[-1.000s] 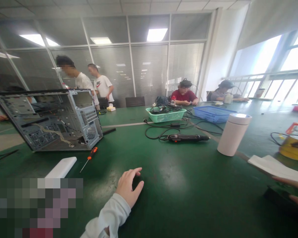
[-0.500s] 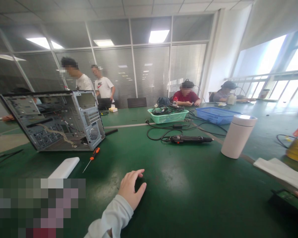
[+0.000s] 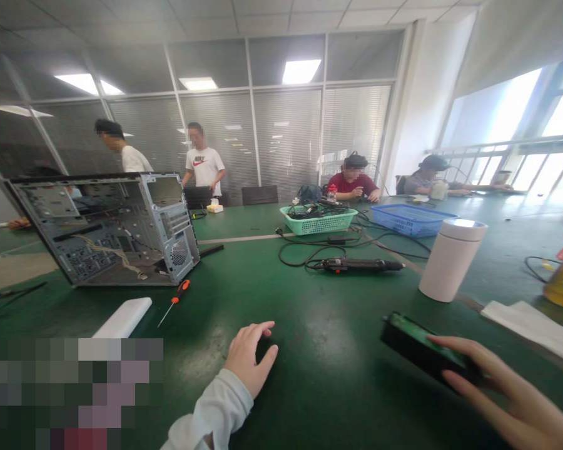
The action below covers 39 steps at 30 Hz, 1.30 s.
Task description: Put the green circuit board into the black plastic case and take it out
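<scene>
My left hand (image 3: 248,357) rests on the green table (image 3: 328,350), fingers spread and bent, holding nothing; a pale sleeve covers the wrist. My right hand (image 3: 502,394) comes in from the lower right and grips a flat dark green board (image 3: 420,351) by its near end, holding it just above the table. An open computer case (image 3: 107,228) lies on its side at the left. A small screwdriver (image 3: 174,301) with an orange and black handle lies in front of the case.
A white cylindrical container (image 3: 451,259) stands at the right. A black electric screwdriver (image 3: 359,265) with cables lies mid-table. Green basket (image 3: 318,219) and blue basket (image 3: 406,219) sit behind. White block (image 3: 124,317), papers (image 3: 530,325). Several people work at the far side.
My right hand has moved in from the right edge, carrying the green board leftward into view. My left hand has stayed in place. A standing person at the left has turned away.
</scene>
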### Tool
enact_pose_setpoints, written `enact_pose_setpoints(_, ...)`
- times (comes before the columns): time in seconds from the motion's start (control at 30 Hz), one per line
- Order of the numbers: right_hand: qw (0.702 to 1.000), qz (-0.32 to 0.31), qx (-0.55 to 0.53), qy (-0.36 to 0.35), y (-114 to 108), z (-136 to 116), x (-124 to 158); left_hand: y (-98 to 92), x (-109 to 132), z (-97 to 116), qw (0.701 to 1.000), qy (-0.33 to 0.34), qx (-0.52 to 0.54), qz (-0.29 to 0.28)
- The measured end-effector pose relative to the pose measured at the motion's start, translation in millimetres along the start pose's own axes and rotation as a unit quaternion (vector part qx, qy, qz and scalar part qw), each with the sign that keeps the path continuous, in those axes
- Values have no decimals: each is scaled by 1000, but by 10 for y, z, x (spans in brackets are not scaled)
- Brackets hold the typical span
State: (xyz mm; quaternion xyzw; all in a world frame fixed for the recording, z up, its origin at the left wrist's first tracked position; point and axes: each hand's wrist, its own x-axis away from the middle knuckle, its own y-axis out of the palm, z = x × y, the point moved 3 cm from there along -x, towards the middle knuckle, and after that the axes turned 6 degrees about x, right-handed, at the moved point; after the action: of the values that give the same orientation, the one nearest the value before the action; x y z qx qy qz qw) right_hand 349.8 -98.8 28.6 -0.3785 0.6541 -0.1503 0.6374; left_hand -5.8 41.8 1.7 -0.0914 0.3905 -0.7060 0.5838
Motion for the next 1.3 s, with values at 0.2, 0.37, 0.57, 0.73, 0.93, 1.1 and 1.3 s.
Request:
enact_pose_setpoints(0.2,984,-75,-100,-130,713,-1012,-479,5,-5,-40,999,-1,49,23)
enact_pose_setpoints(0.37,972,-52,-156,-167,963,-1353,-645,12,20,4,994,18,104,-4)
enact_pose_setpoints(0.57,971,-14,-172,-167,1008,-1388,-695,-42,63,115,992,50,117,17)
enact_pose_setpoints(0.73,966,-6,-233,-113,1022,-1307,-668,-87,114,236,990,89,108,18)
enact_pose_setpoints(0.93,926,-80,-366,45,1109,-1271,-617,-20,86,119,988,108,107,7)
enact_pose_setpoints(1.1,776,-241,-546,205,1252,-1260,-622,-17,45,125,982,27,182,-35)
enact_pose_setpoints(1.3,540,-465,-607,353,1312,-1311,-645,-71,-3,216,984,-36,161,-65)
